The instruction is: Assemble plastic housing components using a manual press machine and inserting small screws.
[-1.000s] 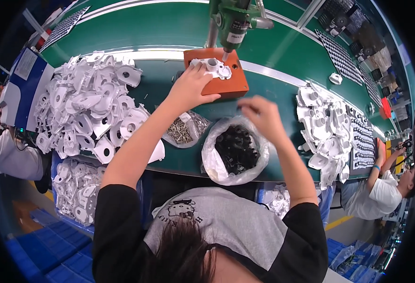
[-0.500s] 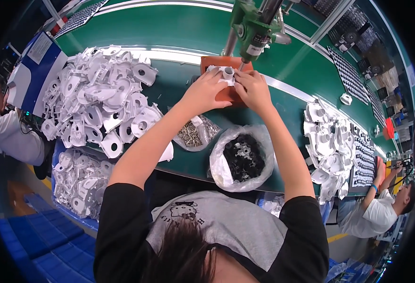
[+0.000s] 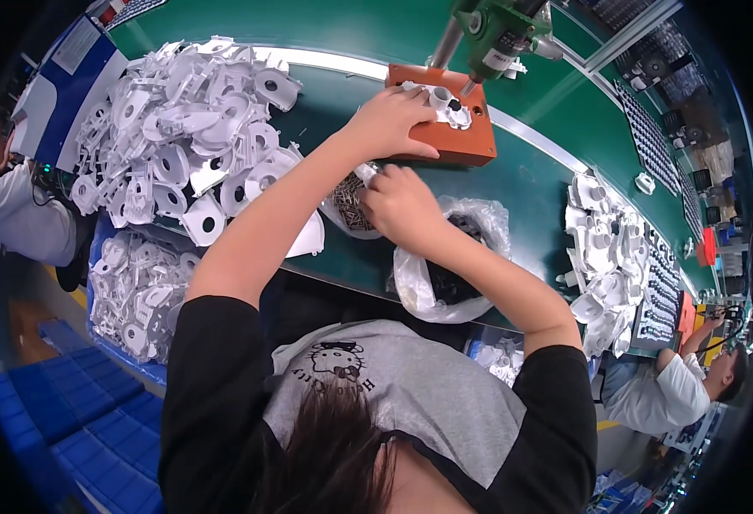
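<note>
On an orange block fixture lies a white plastic part with a short round tube and a small black piece beside it. My left hand rests over the part's left side, fingers stretched and thumb apart along the block. Nearer to me, my right hand is at a clear bag of small metal screws or pins. Its fingers are curled together at the bag's edge, and what they pinch is hidden. A green press stands above the block, its tip near the part.
A large heap of white parts covers the left of the table, with a full blue bin below. A plastic-lined container of black pieces sits under my right forearm. More white parts lie right. Co-workers sit at both sides.
My right hand has left the white part and come down toward me to the screw bag. The left hand stays at the part. More of the orange block shows; the whole view has shifted.
</note>
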A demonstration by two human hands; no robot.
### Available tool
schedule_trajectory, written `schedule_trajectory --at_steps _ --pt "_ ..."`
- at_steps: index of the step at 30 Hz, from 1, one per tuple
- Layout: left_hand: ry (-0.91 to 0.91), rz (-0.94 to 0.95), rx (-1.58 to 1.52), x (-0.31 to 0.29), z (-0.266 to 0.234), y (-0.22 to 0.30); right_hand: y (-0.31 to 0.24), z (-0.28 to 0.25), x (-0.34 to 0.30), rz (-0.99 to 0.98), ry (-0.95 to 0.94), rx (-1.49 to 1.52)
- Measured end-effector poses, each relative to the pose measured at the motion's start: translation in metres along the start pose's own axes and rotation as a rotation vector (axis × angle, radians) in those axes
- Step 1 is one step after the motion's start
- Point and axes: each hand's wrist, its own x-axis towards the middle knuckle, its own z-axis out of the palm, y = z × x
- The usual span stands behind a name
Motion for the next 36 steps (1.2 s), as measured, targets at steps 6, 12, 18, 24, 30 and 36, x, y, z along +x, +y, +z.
schedule_trajectory --at_steps 6,12,18,24,30,36 --pt "0.095 0.038 0.032 0.0 0.007 -0.003 -0.006 0.047 0.018 -0.04 0.135 -0.282" --pt "0.112 0.02 0.01 -0.001 0.009 -0.002 -0.005 0.045 0.02 0.036 0.216 -0.184" --pt "-0.072 -0.066 -0.052 0.003 -0.003 0.003 -0.006 0.017 0.018 0.222 0.148 0.169" --pt "-0.033 -0.067 -0.05 0.001 -0.003 0.004 0.005 -0.015 0.005 0.487 0.045 0.697" --pt "-0.041 -0.079 -0.054 0.0 -0.001 0.002 0.005 0.001 0.009 0.383 0.107 0.681" --pt "-0.051 -0.086 -0.034 0.001 -0.001 0.002 -0.004 0.007 0.011 0.507 0.061 0.878"
